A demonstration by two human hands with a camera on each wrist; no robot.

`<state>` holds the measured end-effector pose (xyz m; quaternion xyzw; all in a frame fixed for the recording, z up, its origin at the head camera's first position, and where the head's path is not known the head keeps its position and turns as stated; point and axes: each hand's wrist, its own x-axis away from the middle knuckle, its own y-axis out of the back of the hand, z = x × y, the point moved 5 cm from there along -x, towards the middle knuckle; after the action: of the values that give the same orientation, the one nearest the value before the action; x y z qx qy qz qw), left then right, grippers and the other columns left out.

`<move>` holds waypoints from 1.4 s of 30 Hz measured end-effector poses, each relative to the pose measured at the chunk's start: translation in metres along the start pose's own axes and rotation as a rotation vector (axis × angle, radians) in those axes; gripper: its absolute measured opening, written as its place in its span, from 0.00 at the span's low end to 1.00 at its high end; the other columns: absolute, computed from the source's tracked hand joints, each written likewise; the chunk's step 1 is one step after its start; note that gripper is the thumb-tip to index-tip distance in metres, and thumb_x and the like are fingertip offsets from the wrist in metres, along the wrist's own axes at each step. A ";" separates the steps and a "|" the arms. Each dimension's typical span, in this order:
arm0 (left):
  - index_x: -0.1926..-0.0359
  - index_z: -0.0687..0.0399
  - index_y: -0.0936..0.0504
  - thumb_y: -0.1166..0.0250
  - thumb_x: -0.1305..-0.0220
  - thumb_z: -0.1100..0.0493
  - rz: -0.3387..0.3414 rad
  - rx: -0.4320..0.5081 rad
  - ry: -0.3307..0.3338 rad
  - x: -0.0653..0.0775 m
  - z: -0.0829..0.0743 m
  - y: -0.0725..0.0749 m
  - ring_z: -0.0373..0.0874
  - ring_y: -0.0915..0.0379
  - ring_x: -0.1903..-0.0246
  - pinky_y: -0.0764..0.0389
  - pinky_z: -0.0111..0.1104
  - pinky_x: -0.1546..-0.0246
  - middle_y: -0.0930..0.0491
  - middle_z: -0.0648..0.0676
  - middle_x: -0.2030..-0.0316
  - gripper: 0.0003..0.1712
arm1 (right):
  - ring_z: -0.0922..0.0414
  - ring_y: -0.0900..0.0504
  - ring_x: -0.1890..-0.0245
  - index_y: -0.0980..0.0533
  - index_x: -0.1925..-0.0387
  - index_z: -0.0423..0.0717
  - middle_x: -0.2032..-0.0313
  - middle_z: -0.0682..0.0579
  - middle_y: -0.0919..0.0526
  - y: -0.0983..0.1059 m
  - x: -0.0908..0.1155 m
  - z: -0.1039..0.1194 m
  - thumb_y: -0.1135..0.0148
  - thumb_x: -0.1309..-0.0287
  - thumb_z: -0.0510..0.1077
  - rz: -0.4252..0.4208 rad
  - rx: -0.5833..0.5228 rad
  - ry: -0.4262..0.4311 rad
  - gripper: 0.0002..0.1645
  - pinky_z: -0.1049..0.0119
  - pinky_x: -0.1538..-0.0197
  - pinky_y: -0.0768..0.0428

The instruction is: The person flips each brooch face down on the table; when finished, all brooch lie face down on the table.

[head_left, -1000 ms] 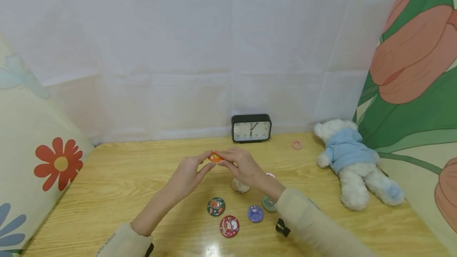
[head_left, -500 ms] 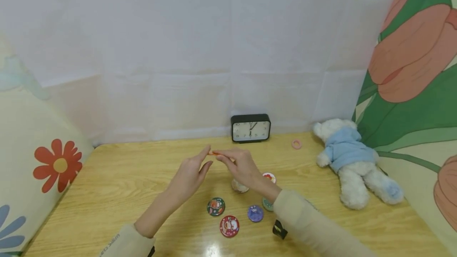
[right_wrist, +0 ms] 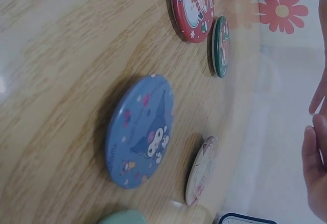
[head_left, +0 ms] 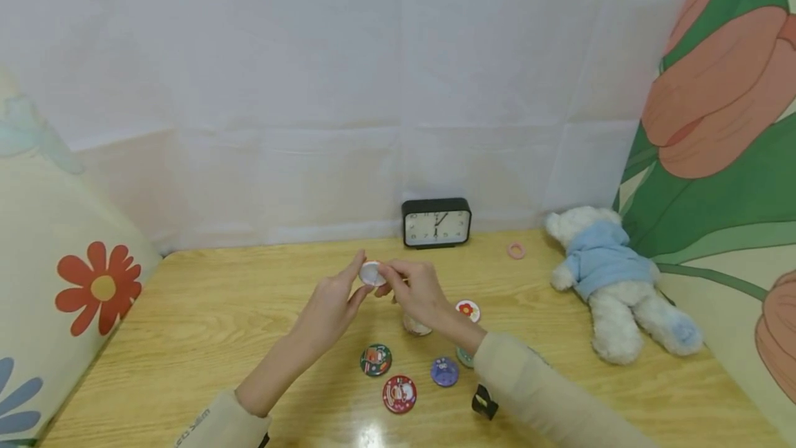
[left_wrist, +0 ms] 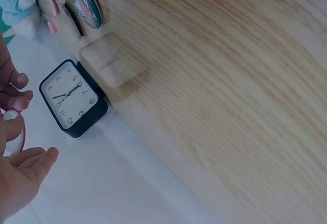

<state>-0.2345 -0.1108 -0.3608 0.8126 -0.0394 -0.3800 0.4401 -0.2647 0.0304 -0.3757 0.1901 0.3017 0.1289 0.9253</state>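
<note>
Badge [head_left: 372,274] between left grip [head_left: 328,308] and right grip [head_left: 423,290], touching both

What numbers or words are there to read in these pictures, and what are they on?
Clock: "2", "4", "5", "7", "8", "10", "11"; other numbers less clear.
Left sleeve: dark lettering, too blurred to read.
Blue badge: tiny writing-like marks, too blurred to read.
Red badge: small marks; can't tell if letters.
Held badge, white side: nothing readable.

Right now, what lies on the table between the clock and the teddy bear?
A pink ring: the head view shows it on the table between the clock and the teddy bear.
</note>
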 end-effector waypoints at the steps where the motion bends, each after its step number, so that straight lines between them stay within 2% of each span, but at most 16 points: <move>1: 0.38 0.78 0.32 0.30 0.43 0.70 -0.003 -0.001 0.001 0.001 0.000 0.000 0.37 0.35 0.82 0.28 0.26 0.82 0.17 0.67 0.58 0.33 | 0.67 0.22 0.84 0.17 0.63 0.37 0.78 0.48 0.15 -0.001 0.000 0.000 0.48 0.28 0.41 0.003 0.002 -0.005 0.16 0.71 0.82 0.20; 4: 0.37 0.77 0.33 0.29 0.44 0.70 0.001 -0.001 0.003 0.003 0.000 -0.001 0.38 0.32 0.81 0.26 0.27 0.82 0.17 0.67 0.59 0.35 | 0.67 0.25 0.86 0.18 0.66 0.37 0.80 0.50 0.15 -0.002 0.000 -0.001 0.49 0.27 0.42 0.009 0.007 -0.031 0.17 0.72 0.83 0.23; 8: 0.34 0.72 0.35 0.29 0.43 0.68 0.017 0.013 -0.002 0.003 0.000 -0.002 0.41 0.27 0.79 0.22 0.29 0.79 0.16 0.65 0.61 0.38 | 0.58 0.24 0.84 0.18 0.69 0.38 0.81 0.51 0.16 -0.001 0.001 -0.004 0.50 0.26 0.42 0.003 -0.011 -0.076 0.19 0.75 0.82 0.28; 10: 0.34 0.70 0.35 0.29 0.43 0.68 0.020 0.025 -0.009 0.003 -0.001 -0.003 0.42 0.25 0.78 0.21 0.30 0.78 0.16 0.64 0.61 0.38 | 0.50 0.22 0.82 0.19 0.69 0.37 0.81 0.51 0.16 -0.001 0.001 -0.005 0.51 0.26 0.43 0.006 -0.035 -0.096 0.19 0.75 0.80 0.28; 13: 0.36 0.68 0.33 0.28 0.44 0.67 0.022 0.036 -0.026 0.004 -0.001 -0.002 0.43 0.23 0.77 0.20 0.31 0.77 0.16 0.64 0.62 0.36 | 0.44 0.20 0.77 0.19 0.69 0.37 0.82 0.50 0.17 -0.002 0.002 -0.007 0.51 0.26 0.43 0.023 -0.078 -0.131 0.20 0.74 0.75 0.23; 15: 0.36 0.68 0.32 0.28 0.45 0.67 0.027 0.045 -0.031 0.004 -0.001 -0.002 0.45 0.21 0.75 0.18 0.31 0.75 0.16 0.64 0.60 0.36 | 0.45 0.20 0.77 0.19 0.70 0.35 0.81 0.48 0.17 -0.003 0.002 -0.008 0.52 0.26 0.43 0.035 -0.117 -0.153 0.21 0.73 0.74 0.22; 21: 0.38 0.67 0.30 0.26 0.47 0.65 0.031 0.042 -0.050 0.005 0.000 -0.002 0.48 0.18 0.71 0.17 0.32 0.73 0.16 0.64 0.61 0.36 | 0.58 0.24 0.81 0.22 0.68 0.29 0.80 0.39 0.19 -0.006 0.003 -0.012 0.54 0.25 0.41 0.059 -0.232 -0.239 0.22 0.74 0.77 0.25; 24: 0.41 0.67 0.29 0.25 0.48 0.65 0.030 0.046 -0.066 0.004 -0.001 -0.001 0.51 0.17 0.69 0.15 0.33 0.71 0.16 0.64 0.61 0.34 | 0.60 0.25 0.83 0.22 0.65 0.29 0.80 0.41 0.19 -0.006 0.004 -0.013 0.53 0.25 0.42 0.076 -0.257 -0.278 0.21 0.75 0.81 0.29; 26: 0.43 0.67 0.28 0.25 0.48 0.65 0.032 0.051 -0.071 0.002 -0.001 0.000 0.52 0.16 0.68 0.14 0.35 0.71 0.16 0.64 0.61 0.33 | 0.57 0.24 0.83 0.22 0.57 0.30 0.80 0.44 0.19 -0.006 0.005 -0.014 0.52 0.26 0.40 0.088 -0.262 -0.270 0.17 0.76 0.82 0.30; 28: 0.44 0.67 0.27 0.25 0.49 0.65 0.032 0.047 -0.077 0.001 -0.001 0.000 0.52 0.16 0.67 0.14 0.35 0.70 0.16 0.63 0.61 0.32 | 0.51 0.23 0.82 0.24 0.49 0.32 0.80 0.45 0.19 -0.005 0.005 -0.013 0.50 0.28 0.39 0.098 -0.265 -0.240 0.15 0.76 0.82 0.29; 30: 0.44 0.66 0.27 0.25 0.49 0.65 0.034 0.040 -0.080 0.000 0.000 0.002 0.51 0.16 0.68 0.15 0.34 0.70 0.16 0.62 0.61 0.31 | 0.45 0.22 0.81 0.27 0.42 0.35 0.79 0.45 0.19 -0.004 0.006 -0.013 0.47 0.30 0.37 0.109 -0.253 -0.190 0.18 0.74 0.81 0.27; 32: 0.44 0.66 0.26 0.25 0.49 0.65 0.041 0.039 -0.077 0.000 0.000 0.003 0.47 0.18 0.72 0.16 0.32 0.74 0.16 0.61 0.63 0.31 | 0.41 0.21 0.79 0.29 0.39 0.37 0.78 0.44 0.18 -0.003 0.007 -0.011 0.44 0.32 0.37 0.123 -0.223 -0.144 0.21 0.73 0.81 0.25; 35: 0.46 0.65 0.25 0.24 0.49 0.64 0.057 0.046 -0.060 0.000 0.001 0.005 0.46 0.19 0.74 0.17 0.30 0.75 0.16 0.59 0.64 0.30 | 0.45 0.20 0.78 0.29 0.38 0.39 0.74 0.45 0.18 -0.002 0.007 -0.011 0.38 0.36 0.38 0.146 -0.165 -0.102 0.25 0.71 0.80 0.23; 38: 0.47 0.64 0.24 0.25 0.48 0.63 0.095 0.057 -0.025 0.000 0.002 0.004 0.48 0.17 0.71 0.16 0.32 0.72 0.15 0.59 0.63 0.27 | 0.53 0.19 0.77 0.28 0.38 0.40 0.71 0.48 0.16 0.000 0.007 -0.010 0.34 0.40 0.39 0.176 -0.111 -0.090 0.28 0.70 0.78 0.21; 42: 0.47 0.64 0.24 0.26 0.47 0.62 0.171 0.052 0.027 0.002 0.005 0.002 0.52 0.16 0.67 0.15 0.35 0.68 0.15 0.61 0.63 0.26 | 0.57 0.17 0.70 0.26 0.40 0.39 0.63 0.48 0.14 0.002 0.007 -0.010 0.29 0.46 0.39 0.221 -0.029 -0.046 0.31 0.67 0.68 0.17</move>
<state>-0.2357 -0.1162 -0.3624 0.8225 -0.1123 -0.3288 0.4503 -0.2659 0.0375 -0.3854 0.2119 0.2555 0.2300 0.9148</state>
